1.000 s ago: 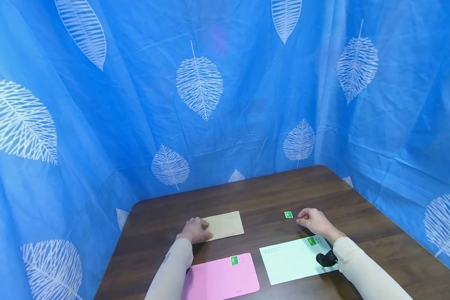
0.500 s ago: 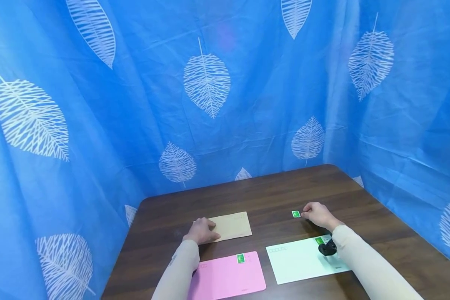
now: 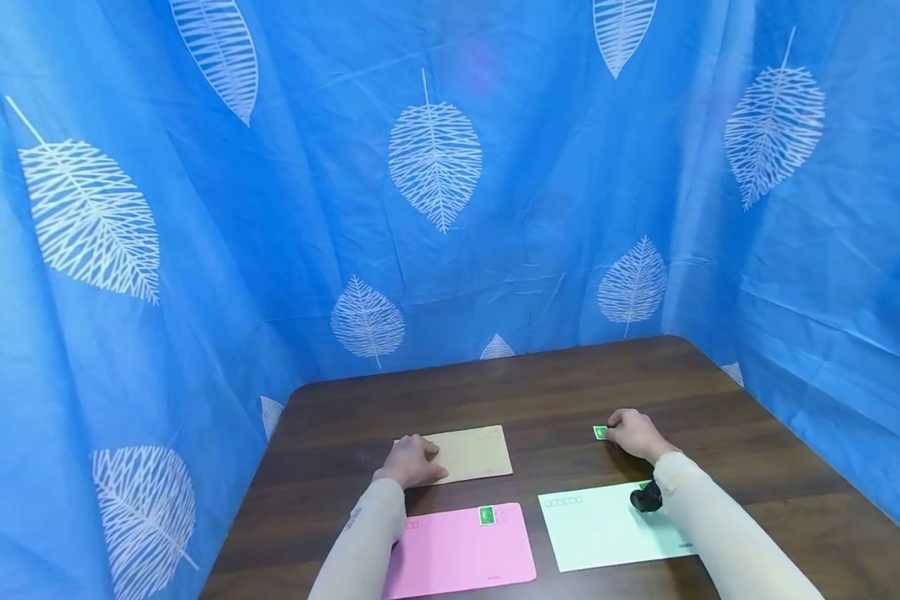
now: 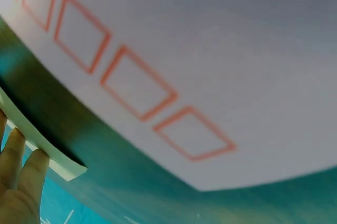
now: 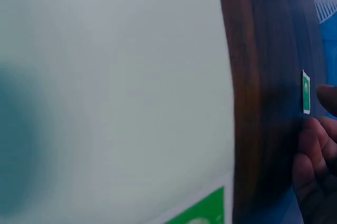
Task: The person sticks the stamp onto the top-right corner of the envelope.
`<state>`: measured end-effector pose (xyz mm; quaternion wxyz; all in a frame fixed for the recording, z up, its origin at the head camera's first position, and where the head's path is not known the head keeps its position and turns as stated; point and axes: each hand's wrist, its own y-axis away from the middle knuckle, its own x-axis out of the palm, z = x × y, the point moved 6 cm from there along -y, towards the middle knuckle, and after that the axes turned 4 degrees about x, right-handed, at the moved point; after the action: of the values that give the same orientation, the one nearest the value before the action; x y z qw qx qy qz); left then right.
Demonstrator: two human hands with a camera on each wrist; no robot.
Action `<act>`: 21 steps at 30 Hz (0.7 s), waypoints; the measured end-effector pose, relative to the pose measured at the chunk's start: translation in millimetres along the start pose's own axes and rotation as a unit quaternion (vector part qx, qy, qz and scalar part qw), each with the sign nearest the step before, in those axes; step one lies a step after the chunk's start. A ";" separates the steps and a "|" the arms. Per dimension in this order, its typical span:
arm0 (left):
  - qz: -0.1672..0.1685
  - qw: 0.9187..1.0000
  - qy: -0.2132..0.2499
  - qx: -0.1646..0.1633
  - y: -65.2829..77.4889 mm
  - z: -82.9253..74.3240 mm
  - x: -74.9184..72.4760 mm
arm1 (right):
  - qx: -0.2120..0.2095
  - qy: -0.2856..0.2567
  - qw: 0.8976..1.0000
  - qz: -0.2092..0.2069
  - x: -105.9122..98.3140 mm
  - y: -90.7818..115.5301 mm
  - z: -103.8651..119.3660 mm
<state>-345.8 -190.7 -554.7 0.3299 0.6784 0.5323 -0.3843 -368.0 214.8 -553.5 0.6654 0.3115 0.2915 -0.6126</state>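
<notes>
My left hand rests on the left end of a tan envelope. In the left wrist view its fingers lie straight at the envelope's edge. Farther right, my right hand is at a loose green postage stamp with a white border, fingertips right at its right edge. The right wrist view shows this stamp close to the thumb, with the other fingers bent below it.
Nearer me lie a pink envelope and a mint envelope, each with a green stamp. A black wrist camera partly covers the mint one's stamp. The wooden table is surrounded by a blue leaf-patterned curtain.
My right hand has moved left to the loose stamp and now covers part of it. The left hand stays on the tan envelope. The head view has shifted slightly.
</notes>
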 end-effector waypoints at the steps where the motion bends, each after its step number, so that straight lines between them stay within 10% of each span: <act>1: 0.000 1.000 0.000 -0.002 0.3 0.8 0.6 | -0.003 0.005 1.000 -0.003 0.4 -0.8 1.3; 21: -0.008 1.000 0.008 -0.004 0.9 2.0 4.1 | 0.014 -0.002 0.999 -0.041 -1.0 -14.1 -2.8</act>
<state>-344.7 -190.6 -559.3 0.3258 0.6758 0.5417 -0.3791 -382.2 216.9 -555.3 0.6358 0.3078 0.2942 -0.6438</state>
